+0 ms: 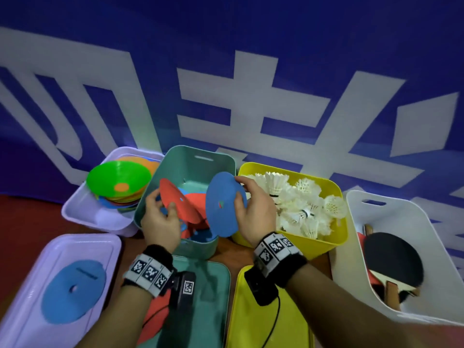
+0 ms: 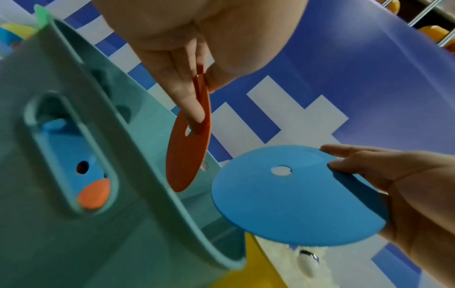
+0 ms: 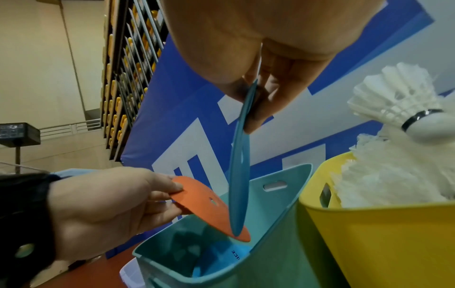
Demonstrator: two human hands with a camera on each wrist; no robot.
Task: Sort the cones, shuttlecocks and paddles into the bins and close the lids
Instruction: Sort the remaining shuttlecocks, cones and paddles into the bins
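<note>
Above the teal bin [image 1: 150, 197], the left hand [image 1: 160, 222] pinches an orange disc [image 1: 178, 204] by its edge, while beside it the right hand [image 1: 253, 209] pinches a blue disc [image 1: 221, 209], fingers curled round each rim.

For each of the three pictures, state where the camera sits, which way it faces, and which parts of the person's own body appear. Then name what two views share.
Head: worn on the head, looking forward and down at four bins; both forearms, left hand and right hand show.
Left wrist: looks along the left hand's fingers pinching the orange disc; the right hand shows too.
Right wrist: looks along the right hand's fingers pinching the blue disc; the left hand shows too.
Shared: both wrist views show both discs and the teal bin.
</note>
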